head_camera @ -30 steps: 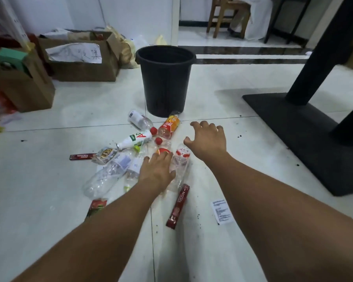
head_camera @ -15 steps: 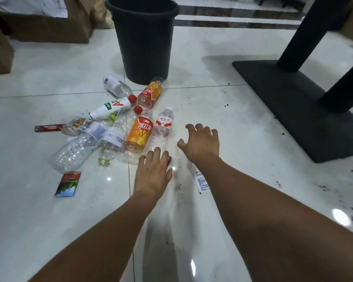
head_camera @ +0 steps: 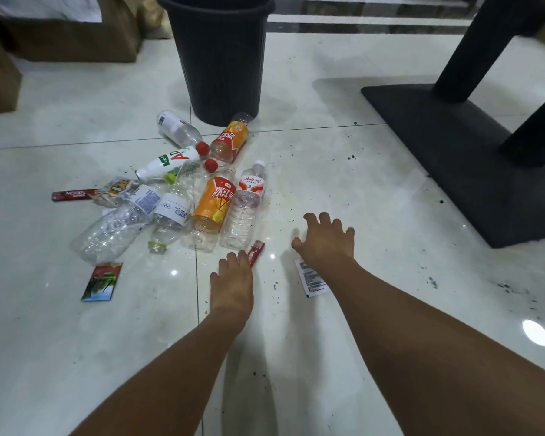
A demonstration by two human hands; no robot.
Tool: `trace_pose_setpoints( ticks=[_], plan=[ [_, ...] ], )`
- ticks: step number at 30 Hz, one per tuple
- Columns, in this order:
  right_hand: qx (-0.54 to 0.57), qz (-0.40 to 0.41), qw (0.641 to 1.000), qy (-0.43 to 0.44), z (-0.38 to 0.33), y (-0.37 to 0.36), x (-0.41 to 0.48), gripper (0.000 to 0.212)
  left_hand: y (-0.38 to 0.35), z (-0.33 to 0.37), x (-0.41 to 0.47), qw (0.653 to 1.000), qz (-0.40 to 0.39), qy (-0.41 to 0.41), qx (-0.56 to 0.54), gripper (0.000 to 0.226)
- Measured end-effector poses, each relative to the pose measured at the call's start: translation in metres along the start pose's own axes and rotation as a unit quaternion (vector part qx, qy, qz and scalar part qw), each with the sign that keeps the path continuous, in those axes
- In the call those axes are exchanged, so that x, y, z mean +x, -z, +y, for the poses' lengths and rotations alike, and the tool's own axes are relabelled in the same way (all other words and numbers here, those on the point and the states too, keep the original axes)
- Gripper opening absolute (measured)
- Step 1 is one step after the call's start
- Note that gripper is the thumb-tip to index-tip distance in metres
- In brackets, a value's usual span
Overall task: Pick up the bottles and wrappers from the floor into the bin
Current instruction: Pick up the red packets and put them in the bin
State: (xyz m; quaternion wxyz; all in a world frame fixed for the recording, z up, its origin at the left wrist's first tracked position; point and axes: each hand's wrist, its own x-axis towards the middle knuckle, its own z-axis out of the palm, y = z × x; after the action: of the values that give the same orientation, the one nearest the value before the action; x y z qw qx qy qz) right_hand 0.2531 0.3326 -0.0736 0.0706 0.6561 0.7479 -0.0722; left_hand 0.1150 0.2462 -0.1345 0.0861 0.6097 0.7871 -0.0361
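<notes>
All the bottles (head_camera: 210, 209) and wrappers (head_camera: 102, 281) lie on the floor (head_camera: 328, 152) just near of the bin (head_camera: 221, 58) — none picked up — with the left hand (head_camera: 233, 280) loose-fingered at a red wrapper (head_camera: 255, 251) and the right hand (head_camera: 326, 243) spread, empty.

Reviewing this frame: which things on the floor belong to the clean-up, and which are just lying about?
Part of the job: black bin; pile of bottles; Nescafe stick; red stick wrapper at the left hand; palm-print wrapper; white sachet near the right hand.

Just lying about: cardboard boxes; black table base.
</notes>
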Motion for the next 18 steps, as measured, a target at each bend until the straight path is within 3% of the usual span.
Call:
trace_pose_setpoints(
  ticks=[5,12,18],
  plan=[
    [0.026,-0.085,0.995,-0.049,0.001,-0.007,0.0,0.062,0.005,-0.004,0.001,0.999,-0.021,-0.002,-0.027,0.036],
    [0.106,-0.151,0.975,-0.125,0.002,-0.019,-0.01,0.069,0.027,-0.013,0.009,0.996,0.028,-0.021,-0.087,0.022],
    [0.109,-0.108,0.978,-0.144,-0.005,-0.033,-0.02,0.052,0.043,-0.015,0.018,0.993,0.05,-0.024,-0.1,0.021]
  ],
)
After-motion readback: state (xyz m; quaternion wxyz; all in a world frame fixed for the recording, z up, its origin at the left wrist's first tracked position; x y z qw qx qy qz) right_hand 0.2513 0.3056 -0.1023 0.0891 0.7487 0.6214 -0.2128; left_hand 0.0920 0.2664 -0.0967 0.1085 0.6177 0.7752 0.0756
